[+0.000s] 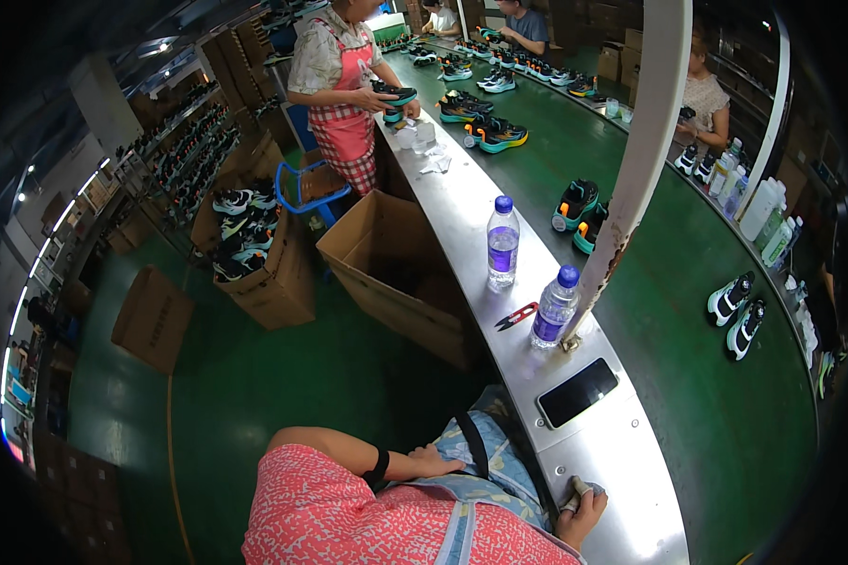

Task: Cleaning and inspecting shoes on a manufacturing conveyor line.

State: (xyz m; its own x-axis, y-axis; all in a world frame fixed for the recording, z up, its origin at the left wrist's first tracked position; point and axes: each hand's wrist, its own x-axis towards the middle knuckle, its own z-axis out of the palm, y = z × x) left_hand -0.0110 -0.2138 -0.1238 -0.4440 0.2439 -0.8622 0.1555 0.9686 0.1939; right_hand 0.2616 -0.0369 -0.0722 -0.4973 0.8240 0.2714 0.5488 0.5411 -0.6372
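Note:
My left hand (433,463) rests on the blue patterned apron (462,443) over my lap, its fingers stretched out and holding nothing. At the near edge of the metal ledge, my right hand (584,518) lies with bent fingers. Something greyish-beige, like cloth or finger covers (577,492), shows at its fingertips; I cannot make out whether it is worn or held. Beyond that hand, a phone (578,393) with a dark screen lies flat on the ledge. Farther along are red-handled thread snips (516,316) and two upright water bottles with purple caps, the nearer bottle (555,309) and the farther bottle (502,243).
A green conveyor belt (669,273) carries shoes, including a black-and-white pair (736,315). A whitish post (631,169) rises from the ledge. Left stand an open carton (386,254) and a shoe-filled carton (269,282). A co-worker in a checked apron (339,122) holds a shoe; others sit beyond.

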